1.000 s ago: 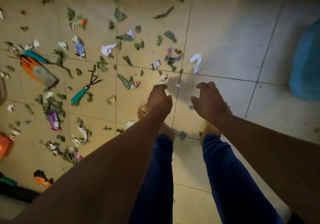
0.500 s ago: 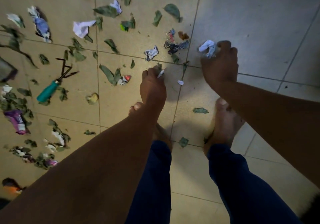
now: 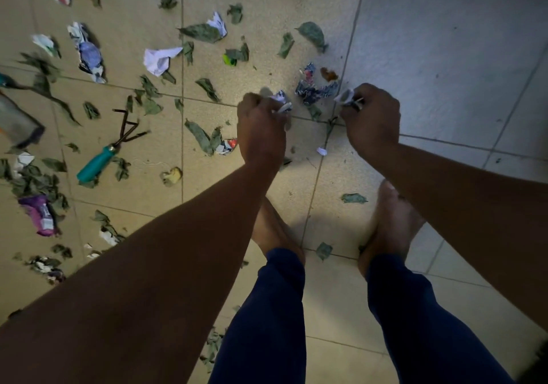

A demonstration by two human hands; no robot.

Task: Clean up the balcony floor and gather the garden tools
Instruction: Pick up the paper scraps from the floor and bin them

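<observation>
Leaves [image 3: 201, 32], hand rake [image 3: 109, 149] beside hands [image 3: 317, 122]

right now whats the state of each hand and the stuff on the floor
left hand: gripping a paper scrap
right hand: gripping a white scrap
hand rake: lying flat on the tiles, untouched
white crumpled paper: on the floor
purple wrapper: on the floor among leaves

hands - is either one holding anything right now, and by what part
Both are. The left hand grips a crumpled paper scrap, bunched in its curled fingers. The right hand grips another white scrap the same way.
</observation>
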